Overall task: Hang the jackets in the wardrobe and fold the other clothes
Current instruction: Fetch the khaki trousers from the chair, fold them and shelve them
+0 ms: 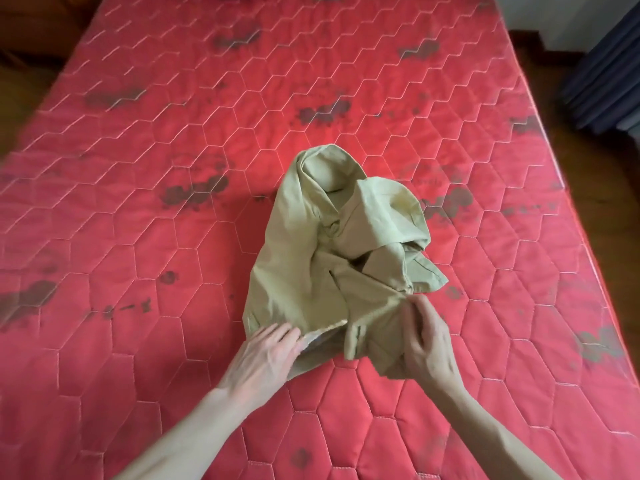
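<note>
A crumpled khaki garment (311, 258) lies in a heap in the middle of the red quilted mattress (156, 168). My left hand (266, 355) reaches into its near left edge, fingertips tucked under a fold of the cloth at the waistband. My right hand (424, 344) grips a bunch of the fabric at the near right side, fingers curled round it. The far part of the garment stands up in loose folds.
The mattress has dark stains scattered over it. A dark blue curtain (606, 74) hangs at the far right over a wooden floor (602, 216). Brown wooden furniture (38, 26) stands at the far left.
</note>
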The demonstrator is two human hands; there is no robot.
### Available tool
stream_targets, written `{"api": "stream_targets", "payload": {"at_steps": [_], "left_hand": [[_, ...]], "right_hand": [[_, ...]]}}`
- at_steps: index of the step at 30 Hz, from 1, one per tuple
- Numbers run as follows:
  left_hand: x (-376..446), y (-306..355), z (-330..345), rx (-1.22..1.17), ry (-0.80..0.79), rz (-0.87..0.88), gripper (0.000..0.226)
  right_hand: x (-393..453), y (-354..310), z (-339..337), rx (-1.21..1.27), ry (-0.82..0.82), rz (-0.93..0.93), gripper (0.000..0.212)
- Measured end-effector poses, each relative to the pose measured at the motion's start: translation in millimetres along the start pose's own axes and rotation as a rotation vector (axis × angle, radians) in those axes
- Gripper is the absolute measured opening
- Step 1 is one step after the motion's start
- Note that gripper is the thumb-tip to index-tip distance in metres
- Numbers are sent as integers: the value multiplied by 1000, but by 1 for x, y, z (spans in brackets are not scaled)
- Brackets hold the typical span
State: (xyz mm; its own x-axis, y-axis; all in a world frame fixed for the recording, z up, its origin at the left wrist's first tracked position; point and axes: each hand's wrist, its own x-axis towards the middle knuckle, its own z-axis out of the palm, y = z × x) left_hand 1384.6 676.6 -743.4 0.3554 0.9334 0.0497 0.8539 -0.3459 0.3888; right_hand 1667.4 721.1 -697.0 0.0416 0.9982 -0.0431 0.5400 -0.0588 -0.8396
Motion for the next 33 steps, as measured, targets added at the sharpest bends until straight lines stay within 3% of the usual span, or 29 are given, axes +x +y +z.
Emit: {"api": "stream_targets", "payload": {"at_steps": [3, 5, 6, 8, 10, 15, 17, 19, 21, 26, 33], "left_hand": [[-8, -10, -8, 44, 48, -89, 32], [-11, -15, -13, 92, 72, -91, 56], [-11, -16, -13, 110, 75, -75, 58], [-13, -15, -9, 121, 58, -38, 43], [-17, -12, 1, 99, -20, -10, 25], [-28, 5, 30, 134, -234, -62, 28], [-32, 10, 36, 213, -320, -94, 37], [-34, 12, 40, 277, -410, -128, 62], [-34, 14, 44, 316, -459, -150, 78], [-27, 23, 48, 429, -565, -198, 80], [-22, 3, 43, 408, -467, -245, 79]], "right_hand": [[4, 9, -7, -23, 173, 154, 13], [6, 22, -9, -137, 193, 186, 2], [5, 30, -9, -231, 180, 181, 10], [-1, 45, -7, -485, 155, 65, 24], [-7, 55, -5, -676, 58, -125, 20], [-21, 78, 2, -728, -164, -391, 11], [-29, 88, 2, -774, -258, -407, 40], [-36, 99, -3, -916, -401, -420, 80], [-43, 106, -7, -1030, -483, -407, 97], [-44, 111, -9, -1173, -412, -432, 98], [-15, 109, -18, -1046, -427, -567, 88]]}}
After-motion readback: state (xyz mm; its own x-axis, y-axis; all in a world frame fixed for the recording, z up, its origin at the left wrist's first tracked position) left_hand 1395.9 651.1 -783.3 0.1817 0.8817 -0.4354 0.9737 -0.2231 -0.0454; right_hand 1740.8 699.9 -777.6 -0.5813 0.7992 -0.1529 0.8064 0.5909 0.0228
